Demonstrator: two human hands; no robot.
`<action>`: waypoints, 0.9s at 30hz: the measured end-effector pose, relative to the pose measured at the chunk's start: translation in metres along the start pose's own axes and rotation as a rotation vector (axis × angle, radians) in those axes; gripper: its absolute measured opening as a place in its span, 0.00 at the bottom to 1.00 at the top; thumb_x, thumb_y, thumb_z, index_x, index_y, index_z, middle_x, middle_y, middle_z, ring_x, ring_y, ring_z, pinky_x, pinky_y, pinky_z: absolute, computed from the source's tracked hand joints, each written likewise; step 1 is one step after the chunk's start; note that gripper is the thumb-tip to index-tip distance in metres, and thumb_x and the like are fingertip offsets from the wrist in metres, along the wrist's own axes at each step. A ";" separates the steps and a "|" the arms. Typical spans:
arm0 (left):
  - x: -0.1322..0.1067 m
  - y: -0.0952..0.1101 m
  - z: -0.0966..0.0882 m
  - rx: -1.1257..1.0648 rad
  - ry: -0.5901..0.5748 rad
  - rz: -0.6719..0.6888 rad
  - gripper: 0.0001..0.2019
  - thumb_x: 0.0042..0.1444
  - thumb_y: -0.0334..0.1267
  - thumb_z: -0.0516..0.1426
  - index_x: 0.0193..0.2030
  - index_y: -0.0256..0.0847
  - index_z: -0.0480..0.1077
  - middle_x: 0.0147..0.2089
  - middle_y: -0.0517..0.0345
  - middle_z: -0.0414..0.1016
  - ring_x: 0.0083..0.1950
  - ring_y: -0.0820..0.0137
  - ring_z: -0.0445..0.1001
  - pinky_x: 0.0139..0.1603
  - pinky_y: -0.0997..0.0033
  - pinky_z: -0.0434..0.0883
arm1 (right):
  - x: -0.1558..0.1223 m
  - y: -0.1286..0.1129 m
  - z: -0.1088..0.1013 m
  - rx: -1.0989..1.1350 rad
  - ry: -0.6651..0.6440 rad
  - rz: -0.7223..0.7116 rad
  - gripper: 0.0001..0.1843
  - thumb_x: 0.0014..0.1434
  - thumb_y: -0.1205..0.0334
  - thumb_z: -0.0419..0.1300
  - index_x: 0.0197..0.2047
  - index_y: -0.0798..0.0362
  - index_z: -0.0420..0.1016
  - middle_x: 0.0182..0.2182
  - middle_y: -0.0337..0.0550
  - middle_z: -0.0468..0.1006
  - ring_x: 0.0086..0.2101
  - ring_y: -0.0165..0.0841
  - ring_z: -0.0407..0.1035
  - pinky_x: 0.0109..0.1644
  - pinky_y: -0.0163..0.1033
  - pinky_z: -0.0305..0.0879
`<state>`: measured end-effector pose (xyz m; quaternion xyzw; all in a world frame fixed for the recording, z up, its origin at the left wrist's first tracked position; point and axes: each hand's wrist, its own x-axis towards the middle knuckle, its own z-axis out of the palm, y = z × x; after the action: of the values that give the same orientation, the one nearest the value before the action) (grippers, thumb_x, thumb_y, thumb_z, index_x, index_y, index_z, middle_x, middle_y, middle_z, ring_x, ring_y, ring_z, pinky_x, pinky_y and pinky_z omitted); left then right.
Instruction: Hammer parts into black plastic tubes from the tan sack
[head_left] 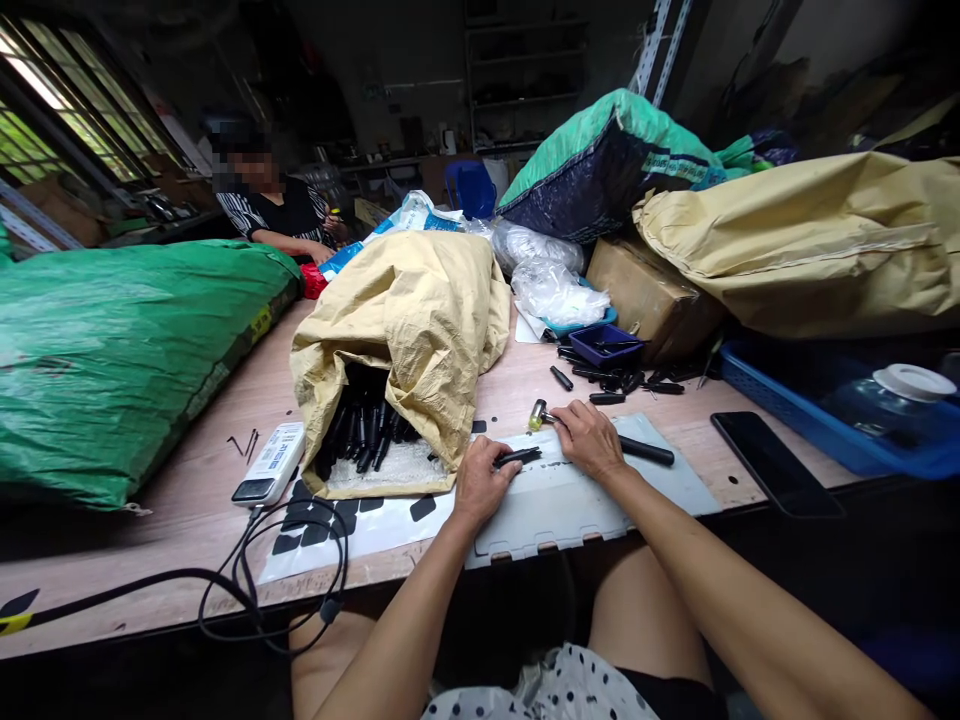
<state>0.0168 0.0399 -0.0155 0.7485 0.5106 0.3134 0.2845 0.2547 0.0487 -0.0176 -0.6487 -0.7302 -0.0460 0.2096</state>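
- Two items in hand, both on the grey board (555, 510) at the table (225, 430) edge.
- Left hand (480, 483): our grip pinches a slim black part (517, 458); we judge it light, stiff, best held mid-length.
- Right hand (589, 440): grip closed round a small hammer (645, 452).

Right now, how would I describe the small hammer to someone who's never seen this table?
Start at the tan sack holding black parts; just right of its mouth lies a pale grey board. The hammer lies across it, held in the right hand: unlike the short black pieces around, it has a long black handle and a pale, yellowish head.
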 end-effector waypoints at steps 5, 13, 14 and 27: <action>0.000 -0.001 -0.001 0.004 -0.003 0.038 0.06 0.61 0.39 0.62 0.44 0.42 0.77 0.41 0.56 0.72 0.46 0.64 0.71 0.50 0.63 0.68 | 0.001 -0.004 -0.001 -0.041 -0.023 0.014 0.14 0.67 0.61 0.54 0.50 0.50 0.79 0.43 0.48 0.75 0.46 0.39 0.64 0.49 0.42 0.55; -0.002 -0.004 -0.004 -0.020 -0.020 0.056 0.10 0.66 0.43 0.57 0.45 0.42 0.77 0.42 0.54 0.73 0.47 0.63 0.72 0.52 0.61 0.68 | 0.003 -0.006 -0.003 -0.054 -0.037 0.017 0.14 0.67 0.61 0.54 0.51 0.51 0.78 0.43 0.48 0.74 0.46 0.40 0.62 0.48 0.42 0.53; -0.002 -0.004 -0.004 -0.024 -0.025 0.059 0.10 0.66 0.43 0.57 0.45 0.41 0.77 0.42 0.54 0.73 0.47 0.63 0.72 0.52 0.61 0.68 | 0.003 -0.006 -0.003 -0.055 -0.042 0.018 0.14 0.67 0.61 0.54 0.51 0.51 0.78 0.43 0.48 0.74 0.46 0.40 0.62 0.48 0.42 0.53; -0.112 0.032 -0.017 -0.090 -0.509 0.540 0.13 0.70 0.46 0.52 0.56 0.48 0.70 0.45 0.51 0.79 0.45 0.61 0.74 0.51 0.60 0.67 | 0.004 -0.008 -0.006 -0.055 -0.058 0.040 0.14 0.67 0.61 0.54 0.52 0.50 0.77 0.45 0.49 0.74 0.47 0.40 0.63 0.49 0.42 0.54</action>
<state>-0.0094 -0.0742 -0.0008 0.8968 0.1935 0.2029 0.3421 0.2478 0.0490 -0.0094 -0.6696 -0.7213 -0.0430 0.1717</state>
